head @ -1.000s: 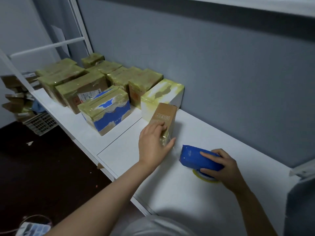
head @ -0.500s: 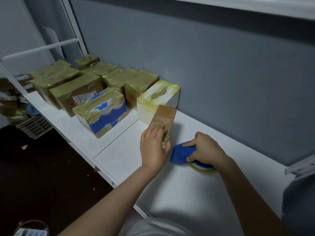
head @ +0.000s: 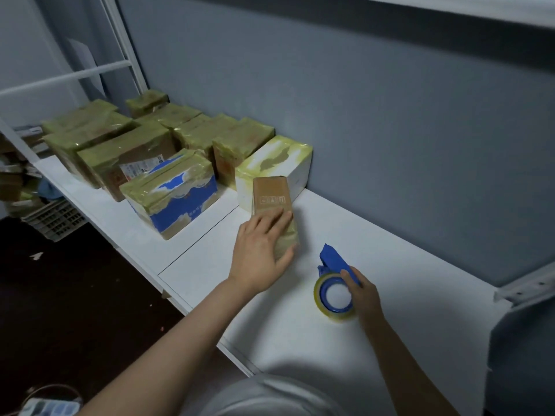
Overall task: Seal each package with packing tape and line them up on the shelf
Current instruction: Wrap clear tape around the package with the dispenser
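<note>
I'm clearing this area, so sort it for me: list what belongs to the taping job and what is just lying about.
Job: small brown box under the left hand; tape dispenser in the right hand; taped packages lined up; white shelf.
Lying about: plastic crate; power strip.

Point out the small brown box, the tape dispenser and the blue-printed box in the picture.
small brown box (head: 271,192): head view, its bare printed face.
tape dispenser (head: 332,259): head view, its blue handle.
blue-printed box (head: 186,205): head view, its blue side panel.
</note>
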